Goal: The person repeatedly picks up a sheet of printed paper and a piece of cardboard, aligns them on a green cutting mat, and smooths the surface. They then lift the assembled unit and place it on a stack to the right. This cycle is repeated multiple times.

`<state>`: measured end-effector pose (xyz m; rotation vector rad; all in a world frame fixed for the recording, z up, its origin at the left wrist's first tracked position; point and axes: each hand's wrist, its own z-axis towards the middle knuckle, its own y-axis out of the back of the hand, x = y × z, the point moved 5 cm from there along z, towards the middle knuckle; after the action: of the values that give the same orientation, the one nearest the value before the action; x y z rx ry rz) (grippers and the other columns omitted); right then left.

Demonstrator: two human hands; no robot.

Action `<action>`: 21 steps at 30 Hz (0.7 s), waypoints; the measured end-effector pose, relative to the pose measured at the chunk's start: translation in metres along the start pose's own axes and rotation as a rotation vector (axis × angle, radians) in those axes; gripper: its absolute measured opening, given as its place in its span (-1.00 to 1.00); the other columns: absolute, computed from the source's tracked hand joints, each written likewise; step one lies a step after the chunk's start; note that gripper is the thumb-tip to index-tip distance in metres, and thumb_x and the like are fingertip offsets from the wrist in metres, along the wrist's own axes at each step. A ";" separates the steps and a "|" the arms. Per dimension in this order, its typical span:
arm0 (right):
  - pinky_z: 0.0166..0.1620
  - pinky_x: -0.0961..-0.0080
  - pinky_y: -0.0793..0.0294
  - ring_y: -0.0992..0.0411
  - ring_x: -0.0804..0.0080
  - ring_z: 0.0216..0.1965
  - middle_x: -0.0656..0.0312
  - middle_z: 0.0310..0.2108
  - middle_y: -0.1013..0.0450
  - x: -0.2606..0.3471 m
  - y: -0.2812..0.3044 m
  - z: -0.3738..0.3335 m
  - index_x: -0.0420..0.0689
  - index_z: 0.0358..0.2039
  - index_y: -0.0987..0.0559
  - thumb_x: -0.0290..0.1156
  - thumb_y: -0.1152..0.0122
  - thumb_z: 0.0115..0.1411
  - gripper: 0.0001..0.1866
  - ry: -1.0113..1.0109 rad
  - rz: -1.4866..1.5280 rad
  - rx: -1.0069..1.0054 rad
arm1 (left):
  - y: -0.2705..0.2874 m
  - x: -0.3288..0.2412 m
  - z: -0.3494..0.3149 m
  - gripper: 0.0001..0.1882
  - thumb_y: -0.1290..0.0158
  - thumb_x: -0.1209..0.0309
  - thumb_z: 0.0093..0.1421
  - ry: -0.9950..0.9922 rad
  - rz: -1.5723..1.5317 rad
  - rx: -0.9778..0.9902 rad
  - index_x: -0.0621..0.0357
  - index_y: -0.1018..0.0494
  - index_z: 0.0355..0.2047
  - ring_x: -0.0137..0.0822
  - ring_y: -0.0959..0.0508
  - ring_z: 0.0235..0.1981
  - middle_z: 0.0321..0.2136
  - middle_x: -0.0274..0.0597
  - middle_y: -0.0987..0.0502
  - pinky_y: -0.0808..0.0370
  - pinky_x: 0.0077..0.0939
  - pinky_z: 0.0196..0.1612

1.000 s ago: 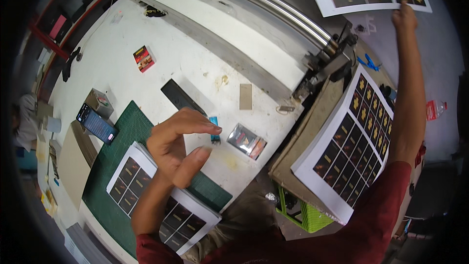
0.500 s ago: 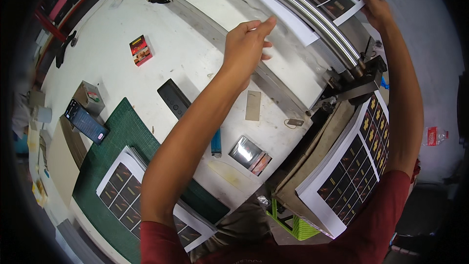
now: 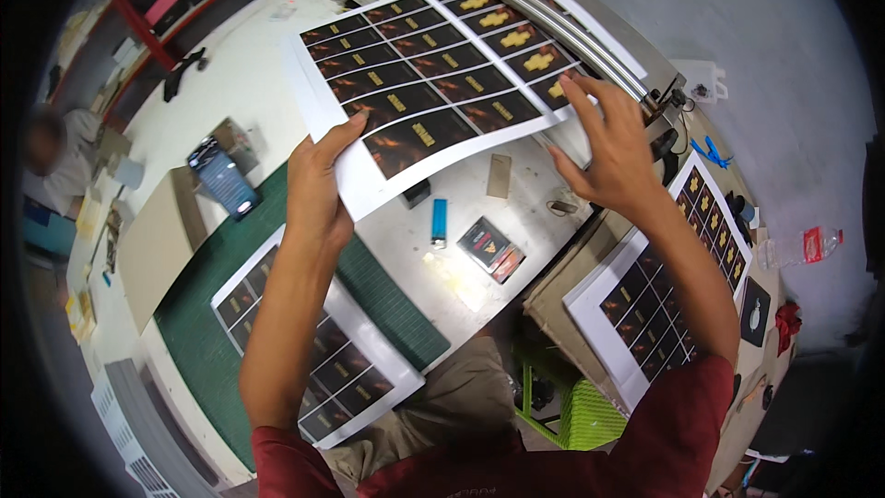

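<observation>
A large white printed sheet [image 3: 406, 69], with rows of dark rectangles and yellow marks, slants up over the worktable toward metal rollers [image 3: 553, 18]. Its near left corner is pinched in my left hand [image 3: 316, 180], thumb on top. At the sheet's right edge is my right hand [image 3: 613, 148], fingers spread, fingertips touching the print and thumb apart below. More print shows beyond the rollers; I cannot tell whether it belongs to this sheet. Similar printed sheets lie on the green cutting mat [image 3: 198, 323] and in a stack [image 3: 599, 300] at the right.
On the white table [image 3: 452, 300] are a blue lighter [image 3: 440, 223], a dark flat pack [image 3: 491, 249] and a beige card [image 3: 499, 176]. A phone [image 3: 221, 178] leans against a box at left. A green stool [image 3: 590, 420] stands below; a plastic bottle [image 3: 802, 247] lies at right.
My right hand has come back from beyond the rollers to the near side. My left hand has moved left and grips a sheet corner; the sheet now extends toward me over the table.
</observation>
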<state>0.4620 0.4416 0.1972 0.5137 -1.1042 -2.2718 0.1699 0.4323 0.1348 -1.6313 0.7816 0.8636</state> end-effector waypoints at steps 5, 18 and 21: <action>0.18 0.05 -0.34 -0.48 0.10 -0.07 0.08 -0.18 -0.52 0.017 -0.016 0.006 -0.19 -0.09 -0.54 -0.63 -0.21 -0.05 -0.58 0.050 0.020 -0.186 | 0.043 -0.067 -0.061 -0.71 -0.17 0.39 0.20 -0.126 -0.057 -0.038 0.35 -0.48 -0.15 -0.43 -0.60 -0.46 -0.36 -0.17 -0.59 -0.58 -0.57 -0.35; -0.23 0.53 -0.48 -0.47 0.40 -0.31 0.19 -0.31 -0.50 0.259 0.157 0.166 -0.25 -0.10 -0.54 -0.47 -0.10 0.07 -0.65 0.249 0.628 0.330 | 0.223 -0.178 -0.350 0.02 -0.11 0.05 0.00 -1.135 0.452 -0.386 0.48 0.02 0.31 -0.03 -0.34 0.21 0.20 0.23 -0.24 -0.29 -0.12 0.25; -0.27 0.52 -0.46 -0.42 0.39 -0.35 0.20 -0.34 -0.45 0.307 0.109 0.209 -0.21 -0.07 -0.52 -0.40 -0.10 -0.01 -0.57 0.334 0.593 0.574 | 0.244 -0.194 -0.387 -0.14 -0.10 0.54 -0.07 -0.797 0.762 -0.735 0.51 -0.03 0.26 -0.16 -0.53 0.01 0.00 0.20 -0.43 -0.41 -0.31 0.13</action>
<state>0.1434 0.3173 0.3782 0.6478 -1.4855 -1.2997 -0.0810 0.0159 0.2390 -1.3363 0.5034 2.3756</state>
